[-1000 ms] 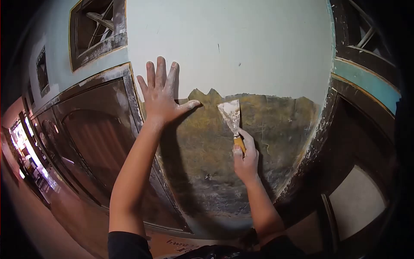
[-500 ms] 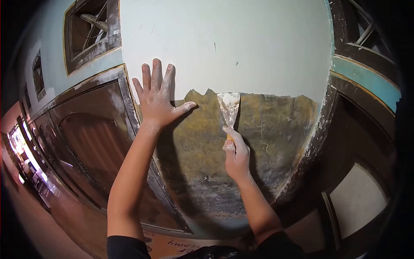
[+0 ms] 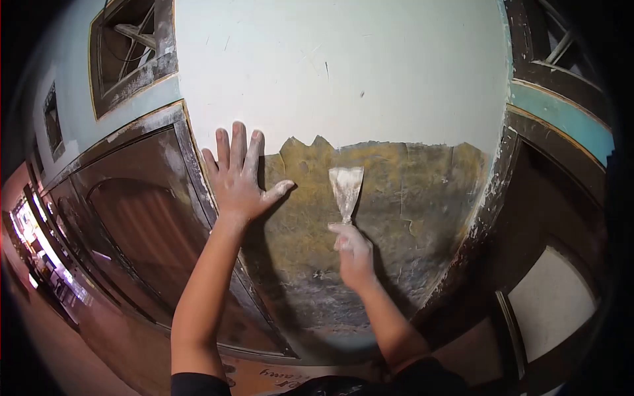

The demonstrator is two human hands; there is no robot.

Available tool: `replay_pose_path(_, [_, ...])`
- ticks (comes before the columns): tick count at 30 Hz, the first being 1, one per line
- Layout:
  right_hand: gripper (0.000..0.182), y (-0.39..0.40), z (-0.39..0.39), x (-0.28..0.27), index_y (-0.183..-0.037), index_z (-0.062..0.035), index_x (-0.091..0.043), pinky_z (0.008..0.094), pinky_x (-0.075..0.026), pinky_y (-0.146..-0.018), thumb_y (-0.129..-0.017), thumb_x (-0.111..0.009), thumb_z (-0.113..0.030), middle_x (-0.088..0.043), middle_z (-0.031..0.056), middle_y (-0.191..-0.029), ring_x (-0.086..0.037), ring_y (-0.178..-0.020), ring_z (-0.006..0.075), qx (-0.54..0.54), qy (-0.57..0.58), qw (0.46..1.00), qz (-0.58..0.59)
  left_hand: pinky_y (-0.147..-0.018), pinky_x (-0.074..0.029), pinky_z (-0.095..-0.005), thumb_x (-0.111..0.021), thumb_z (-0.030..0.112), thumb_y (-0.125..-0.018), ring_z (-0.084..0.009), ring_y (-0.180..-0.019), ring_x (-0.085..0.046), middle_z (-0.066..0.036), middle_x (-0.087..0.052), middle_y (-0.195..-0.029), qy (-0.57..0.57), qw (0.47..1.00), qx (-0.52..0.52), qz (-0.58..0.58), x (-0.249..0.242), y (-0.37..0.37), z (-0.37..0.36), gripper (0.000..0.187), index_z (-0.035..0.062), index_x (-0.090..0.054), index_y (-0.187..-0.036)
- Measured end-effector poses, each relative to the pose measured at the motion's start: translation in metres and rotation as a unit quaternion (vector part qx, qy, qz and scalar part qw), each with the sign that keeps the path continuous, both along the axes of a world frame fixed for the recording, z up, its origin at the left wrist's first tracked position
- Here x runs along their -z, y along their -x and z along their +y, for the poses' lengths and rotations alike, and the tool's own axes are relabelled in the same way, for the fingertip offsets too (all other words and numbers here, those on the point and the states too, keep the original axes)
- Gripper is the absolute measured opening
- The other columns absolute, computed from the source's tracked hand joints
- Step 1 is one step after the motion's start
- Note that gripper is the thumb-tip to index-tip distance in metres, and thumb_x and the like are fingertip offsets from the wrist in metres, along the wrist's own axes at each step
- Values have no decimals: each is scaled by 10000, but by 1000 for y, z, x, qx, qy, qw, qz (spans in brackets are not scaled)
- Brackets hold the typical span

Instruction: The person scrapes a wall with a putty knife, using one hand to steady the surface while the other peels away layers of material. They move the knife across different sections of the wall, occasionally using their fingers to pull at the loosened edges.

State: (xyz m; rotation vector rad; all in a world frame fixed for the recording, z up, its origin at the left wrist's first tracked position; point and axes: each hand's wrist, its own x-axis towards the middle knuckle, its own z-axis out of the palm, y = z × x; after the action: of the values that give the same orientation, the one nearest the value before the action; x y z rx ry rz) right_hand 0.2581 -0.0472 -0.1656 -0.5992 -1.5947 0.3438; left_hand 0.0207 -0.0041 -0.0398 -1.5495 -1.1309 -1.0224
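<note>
My right hand is wrapped round the handle of a putty knife, its broad blade pointing up and smeared white. The blade lies over the bare, yellow-brown stripped part of the wall, below the ragged edge of the white paint layer. Most of the handle is hidden by my fingers. My left hand, dusty on the fingers, rests with fingers spread at the wall's left side, across the border between white paint and stripped surface.
A brown wooden door in a worn frame stands left of the wall, with a small framed vent opening above it. At right is another dark doorway frame with chipped edges. A pale panel stands lower right.
The putty knife and my right hand have moved down, so the blade is now below the paint edge. My left hand has slid lower, still spread.
</note>
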Motion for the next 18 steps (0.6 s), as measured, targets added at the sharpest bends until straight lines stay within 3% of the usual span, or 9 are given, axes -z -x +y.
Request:
replay_pose_path(3, [284, 5, 3, 55, -1166, 18, -642, 312, -481, -767, -1002, -468, -134, -617, 94, -859, -574, -769, 185, -73, 78, 993, 58, -1173, -55, -654, -691, 718, -718, -396, -1536, -81, -163, -238, -1641, 4, 1000, -12, 0, 22, 5, 1, 1009, 110, -461, -1491])
replay_pose_path(6, [296, -9, 6, 56, -1180, 22, -635, 309, -476, -778, -996, -450, -118, -609, 87, -876, -569, -792, 173, -55, 68, 993, 80, -1179, -51, -648, -676, 717, -738, -404, -1535, -74, -172, -238, -1639, 6, 1000, -15, -6, 51, 10, 4, 990, 100, -467, -1484])
replay_pose_path(8, [320, -23, 4, 34, -1192, 11, -632, 286, -450, -734, -948, -438, -62, -566, 52, -871, -525, -795, 142, -50, 57, 988, 134, -1178, -42, -657, -655, 705, -762, -416, -1532, -67, -180, -234, -1638, 2, 1000, -17, -1, 71, 12, 6, 962, 92, -470, -1480])
replay_pose_path(11, [309, -48, 0, 12, -1195, -15, -628, 231, -386, -656, -972, -423, -71, -545, 13, -849, -441, -720, 77, -57, 61, 985, 150, -1169, -44, -679, -641, 648, -785, -433, -1526, -77, -189, -214, -1641, 27, 999, -37, -18, 90, 10, 4, 907, 78, -476, -1471])
replay_pose_path(14, [305, -56, -3, 30, -1196, -14, -626, 233, -376, -627, -974, -425, -72, -546, 10, -842, -426, -685, 70, -107, 124, 975, 147, -1163, -50, -690, -643, 596, -799, -454, -1519, -82, -201, -219, -1636, 48, 997, -48, -24, 106, 6, 2, 858, 62, -490, -1452])
replay_pose_path(18, [299, -58, -1, 73, -1184, -13, -637, 247, -379, -607, -985, -423, -74, -548, 16, -812, -437, -672, 78, -79, 92, 983, 136, -1165, -31, -678, -592, 496, -860, -499, -1502, -84, -265, -216, -1616, 83, 996, -25, -10, 141, -10, -2, 777, -24, -470, -1425])
